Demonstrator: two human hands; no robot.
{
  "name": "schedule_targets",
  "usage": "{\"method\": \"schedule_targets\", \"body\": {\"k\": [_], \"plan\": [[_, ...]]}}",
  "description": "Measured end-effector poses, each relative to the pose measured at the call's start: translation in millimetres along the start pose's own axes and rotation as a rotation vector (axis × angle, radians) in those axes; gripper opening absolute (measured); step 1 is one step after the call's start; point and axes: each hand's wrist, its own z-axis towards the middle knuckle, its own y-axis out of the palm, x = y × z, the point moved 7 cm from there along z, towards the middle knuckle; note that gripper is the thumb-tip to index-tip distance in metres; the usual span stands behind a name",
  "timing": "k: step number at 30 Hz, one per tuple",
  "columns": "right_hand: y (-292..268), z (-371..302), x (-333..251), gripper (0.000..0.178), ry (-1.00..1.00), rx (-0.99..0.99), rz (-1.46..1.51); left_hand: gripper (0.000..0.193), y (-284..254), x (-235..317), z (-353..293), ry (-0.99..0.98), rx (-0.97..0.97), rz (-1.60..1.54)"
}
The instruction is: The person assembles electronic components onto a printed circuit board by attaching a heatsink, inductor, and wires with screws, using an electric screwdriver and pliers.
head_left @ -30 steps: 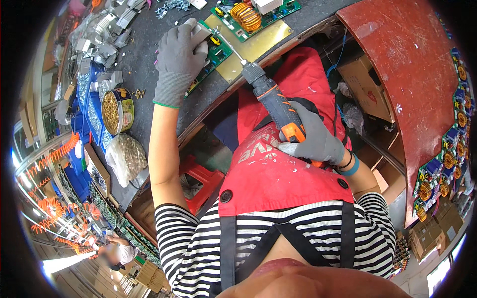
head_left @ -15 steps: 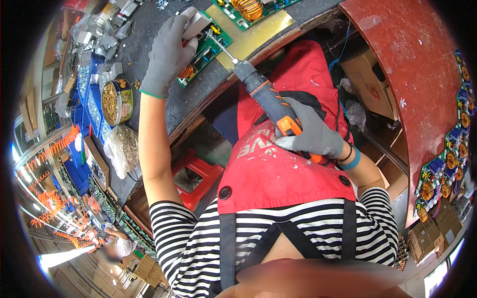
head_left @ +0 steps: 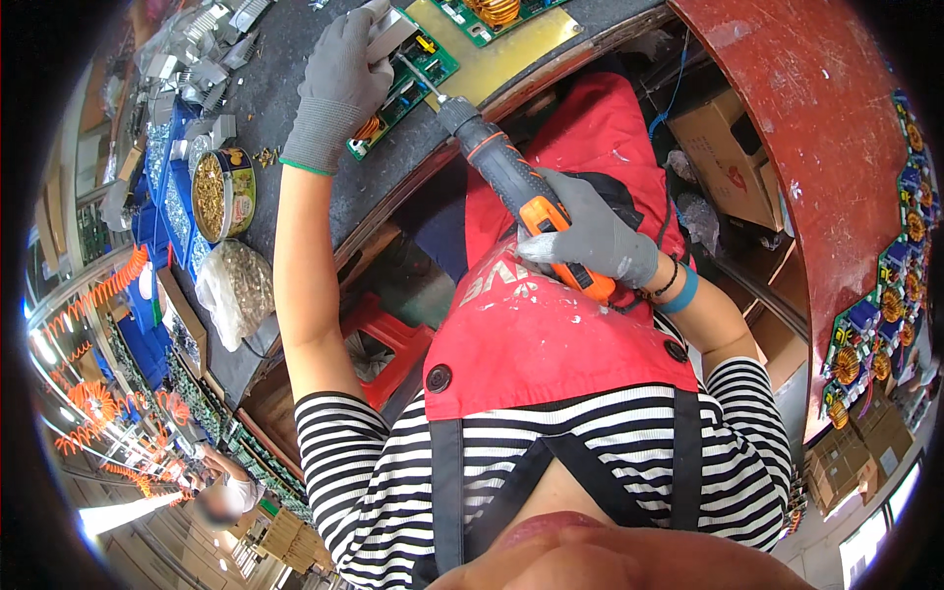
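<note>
My left hand (head_left: 341,87), in a grey glove, is closed round a silver metal heat sink (head_left: 391,35) at the green circuit board (head_left: 433,67) on the workbench. In my gloved right hand (head_left: 598,234) is a black and orange cordless screwdriver (head_left: 501,169), tilted toward the far left. Its long thin bit reaches over the board, with the tip close beside the heat sink. Whether the tip touches a screw is too small to tell. A copper coil (head_left: 368,128) sits on the board's near end, partly behind my left hand.
A yellow plate (head_left: 492,57) and a second circuit board (head_left: 511,14) lie at the right. Leftward stand a tin of small brass-coloured screws (head_left: 224,195), a plastic bag (head_left: 236,293), blue bins (head_left: 175,197) and loose heat sinks (head_left: 202,67). A red panel (head_left: 777,128) curves along the right.
The screwdriver in my right hand has shifted a little left and away from me, its bit tip now nearer the heat sink. My left hand keeps its hold.
</note>
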Motion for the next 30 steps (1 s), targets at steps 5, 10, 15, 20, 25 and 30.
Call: {"method": "schedule_targets", "body": {"k": [5, 10, 15, 20, 25, 30], "plan": [[0, 0, 2, 0.045, 0.019, 0.016, 0.017, 0.054, 0, 0, 1, 0.001, 0.004, -0.021], [4, 4, 5, 0.061, -0.018, 0.041, -0.079, 0.056, 0, 3, 3, 0.024, 0.008, -0.032], [10, 3, 4, 0.065, -0.002, 0.101, -0.187, 0.06, -2, 7, 0, 0.051, 0.007, 0.029], [10, 1, 1, 0.057, 0.005, 0.138, -0.226, 0.06, 5, 5, 3, 0.04, 0.023, 0.045], [9, 0, -1, 0.065, 0.024, 0.125, -0.22, 0.059, 6, 1, 3, 0.014, -0.005, 0.041], [11, -3, -6, 0.075, 0.093, 0.198, -0.451, 0.057, 2, 2, 2, 0.039, 0.053, 0.039]]}}
